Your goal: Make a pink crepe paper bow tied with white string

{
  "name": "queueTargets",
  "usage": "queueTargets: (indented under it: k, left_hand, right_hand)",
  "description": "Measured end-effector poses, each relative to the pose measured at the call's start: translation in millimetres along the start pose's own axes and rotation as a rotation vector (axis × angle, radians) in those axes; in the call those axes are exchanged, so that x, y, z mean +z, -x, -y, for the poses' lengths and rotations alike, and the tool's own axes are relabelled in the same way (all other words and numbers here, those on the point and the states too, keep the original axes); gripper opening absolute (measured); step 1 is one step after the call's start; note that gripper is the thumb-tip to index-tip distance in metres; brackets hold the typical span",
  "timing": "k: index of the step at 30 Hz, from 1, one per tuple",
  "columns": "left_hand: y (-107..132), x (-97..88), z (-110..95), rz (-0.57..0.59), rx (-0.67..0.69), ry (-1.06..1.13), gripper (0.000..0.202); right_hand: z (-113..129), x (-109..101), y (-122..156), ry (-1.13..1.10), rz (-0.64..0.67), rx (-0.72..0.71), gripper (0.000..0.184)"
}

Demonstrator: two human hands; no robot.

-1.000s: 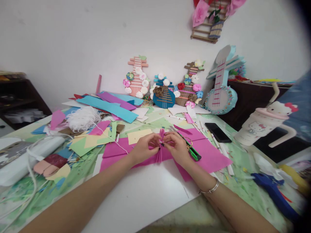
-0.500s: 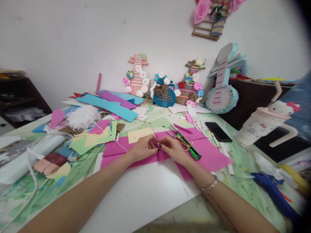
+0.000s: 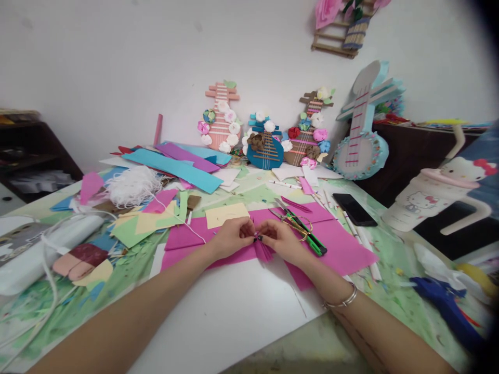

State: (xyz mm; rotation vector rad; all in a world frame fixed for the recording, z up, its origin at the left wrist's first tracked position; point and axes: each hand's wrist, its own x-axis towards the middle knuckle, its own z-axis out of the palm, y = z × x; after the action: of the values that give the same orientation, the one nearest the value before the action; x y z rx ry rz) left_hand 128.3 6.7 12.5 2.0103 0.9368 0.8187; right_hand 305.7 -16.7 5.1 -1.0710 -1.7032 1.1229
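My left hand (image 3: 233, 238) and my right hand (image 3: 281, 241) meet over the middle of the table, fingertips nearly touching. Both are closed in a pinch on a small pleated piece of magenta paper (image 3: 264, 253), whose folds fan out below the fingers. What lies right between the fingertips is partly hidden. Beneath the hands spread magenta paper sheets (image 3: 343, 249) on a white board (image 3: 218, 311). Just right of my right hand lie gold-handled scissors (image 3: 304, 228) and a green-and-black utility knife (image 3: 315, 243). A pale yellow paper piece (image 3: 224, 214) rests behind my left hand.
A white yarn ball (image 3: 134, 186) and paper scraps (image 3: 142, 223) lie left. Paper-flowered instrument models (image 3: 265, 153) stand against the wall. At right are a phone (image 3: 354, 209), a tumbler (image 3: 415, 200) and a blue glue gun (image 3: 444, 306).
The pleated magenta paper shows a wider fan below my fingers. My fingertips have shifted slightly around it, and the camera view has moved a little.
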Motion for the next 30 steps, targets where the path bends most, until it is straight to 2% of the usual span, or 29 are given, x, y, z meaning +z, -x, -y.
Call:
queueTargets:
  k: [6,10,14,16,18,23,30]
  left_hand:
    - [0,-0.5,-3,-0.003,-0.002,-0.007,0.006]
    - [0,-2.4,-6,0.014,-0.020,0.018,0.009]
    - [1,-3.0,-12,0.035,-0.057,-0.013,0.024]
    - [4,-2.3,-15,0.060,-0.066,-0.024,0.032]
    - [6,-1.5,-17,0.083,-0.079,0.001,0.032]
    - [7,-2.6,-16,0.189,-0.112,0.211,0.033]
    - [5,-7.9,-20,0.236,-0.077,0.388,0.036]
  right_hand:
    - [1,-3,0,-0.100,0.017,0.056,0.015]
    - [5,-7,2,-0.149,0.073,0.095,0.023]
    - [6,-6,2,-0.186,0.103,0.089,0.028]
    - [7,-4,3,-0.145,0.082,0.051,0.029]
    - [7,-1,3,-0.039,0.037,0.006,0.029]
    - [7,2,5,0.191,-0.060,-0.093,0.030]
    - [12,-1,7,0.194,-0.136,-0.149,0.036]
